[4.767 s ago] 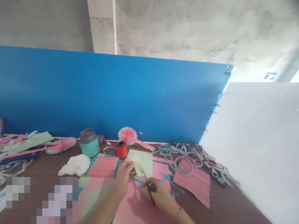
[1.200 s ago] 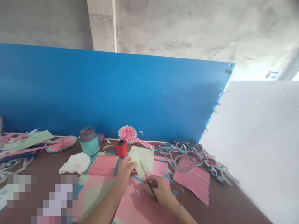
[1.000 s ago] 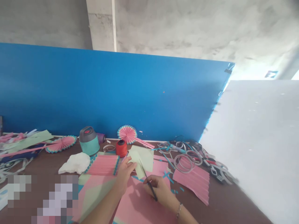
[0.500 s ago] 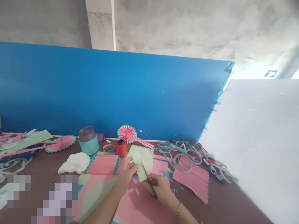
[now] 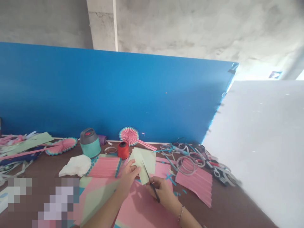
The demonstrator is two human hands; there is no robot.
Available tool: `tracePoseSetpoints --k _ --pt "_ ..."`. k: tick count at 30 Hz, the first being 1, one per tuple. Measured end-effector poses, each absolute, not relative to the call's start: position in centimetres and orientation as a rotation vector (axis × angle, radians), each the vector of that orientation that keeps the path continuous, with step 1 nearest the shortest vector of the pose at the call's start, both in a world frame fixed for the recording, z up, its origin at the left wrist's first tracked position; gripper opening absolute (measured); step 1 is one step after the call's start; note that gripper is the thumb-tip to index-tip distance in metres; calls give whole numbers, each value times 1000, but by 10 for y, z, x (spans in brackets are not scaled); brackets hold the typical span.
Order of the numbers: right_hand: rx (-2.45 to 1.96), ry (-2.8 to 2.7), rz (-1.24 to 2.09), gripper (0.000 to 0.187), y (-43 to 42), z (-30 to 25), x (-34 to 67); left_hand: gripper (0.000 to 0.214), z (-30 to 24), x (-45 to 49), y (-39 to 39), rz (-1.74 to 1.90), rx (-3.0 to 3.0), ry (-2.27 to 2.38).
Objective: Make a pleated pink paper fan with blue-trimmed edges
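Note:
My left hand (image 5: pixel 127 179) pinches a pale green sheet of paper (image 5: pixel 143 161) at its left edge, holding it a little above the table. My right hand (image 5: pixel 162 191) is closed round dark scissors (image 5: pixel 150 182), whose blades point up into the lower edge of the green sheet. Under both hands lies a large pink sheet (image 5: pixel 142 209). A pleated pink paper with teal trim (image 5: pixel 104 167) lies just left of my left hand.
A red thread spool (image 5: pixel 123 150), a teal flask (image 5: pixel 89 143), a white cloth (image 5: pixel 75 166) and pink paper fans (image 5: pixel 129 136) stand near the blue board (image 5: pixel 118 95). Tape rings and tools (image 5: pixel 190 158) clutter the right. A white board (image 5: pixel 261 142) slopes along the right side.
The green sheet has turned slightly in my left hand and the scissors have worked further along its lower edge. The view has tilted down a little.

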State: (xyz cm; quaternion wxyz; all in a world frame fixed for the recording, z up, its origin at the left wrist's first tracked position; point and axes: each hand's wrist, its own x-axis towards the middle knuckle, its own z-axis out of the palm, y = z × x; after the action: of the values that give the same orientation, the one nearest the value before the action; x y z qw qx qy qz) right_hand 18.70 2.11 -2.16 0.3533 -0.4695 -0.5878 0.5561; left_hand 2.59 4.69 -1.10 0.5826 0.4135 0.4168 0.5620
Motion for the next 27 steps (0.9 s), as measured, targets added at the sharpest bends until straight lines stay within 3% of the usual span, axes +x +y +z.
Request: tracePoseSetpoints --k 27 --pt "-1325 -1590 1381 19 16 -9 185 38 -6 23 46 1423 898 1052"
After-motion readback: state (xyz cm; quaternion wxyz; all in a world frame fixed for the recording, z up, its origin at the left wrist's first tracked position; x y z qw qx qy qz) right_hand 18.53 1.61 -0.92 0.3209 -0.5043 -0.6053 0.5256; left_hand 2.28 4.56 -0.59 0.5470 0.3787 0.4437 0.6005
